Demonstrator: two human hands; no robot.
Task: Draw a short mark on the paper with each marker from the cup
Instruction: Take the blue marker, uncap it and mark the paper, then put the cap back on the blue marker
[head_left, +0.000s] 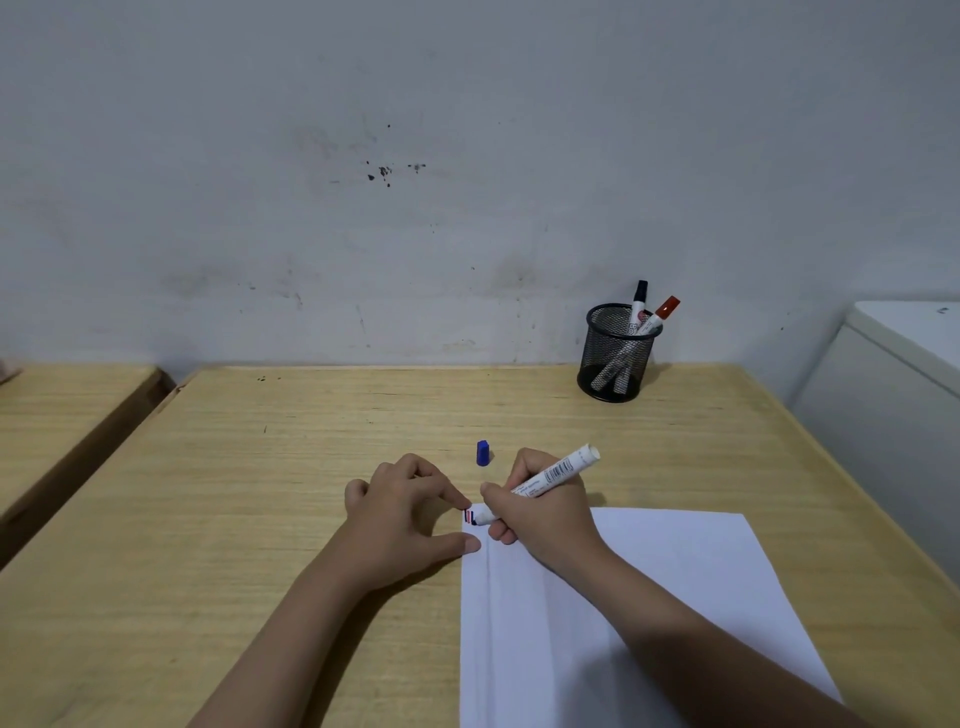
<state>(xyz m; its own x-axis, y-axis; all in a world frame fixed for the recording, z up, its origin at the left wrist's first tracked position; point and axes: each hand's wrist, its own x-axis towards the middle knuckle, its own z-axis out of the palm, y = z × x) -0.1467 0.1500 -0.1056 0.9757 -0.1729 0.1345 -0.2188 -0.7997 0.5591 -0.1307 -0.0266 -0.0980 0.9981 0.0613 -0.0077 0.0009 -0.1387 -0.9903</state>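
My right hand (540, 512) grips a white marker (558, 473), uncapped, its tip down at the top left corner of the white paper (649, 597). Short marks in blue, red and dark ink (469, 516) show at that corner. My left hand (405, 514) rests on the table beside the paper, fingertips pressing its left edge, holding nothing. The blue cap (482, 453) stands on the table just beyond my hands. A black mesh cup (615, 353) at the back right holds a black-capped marker (638, 304) and a red-capped marker (661, 314).
The wooden table (260, 493) reaches back to a grey wall. A second wooden surface (57, 410) sits to the left across a gap. A white cabinet (893, 374) stands off the table's right edge.
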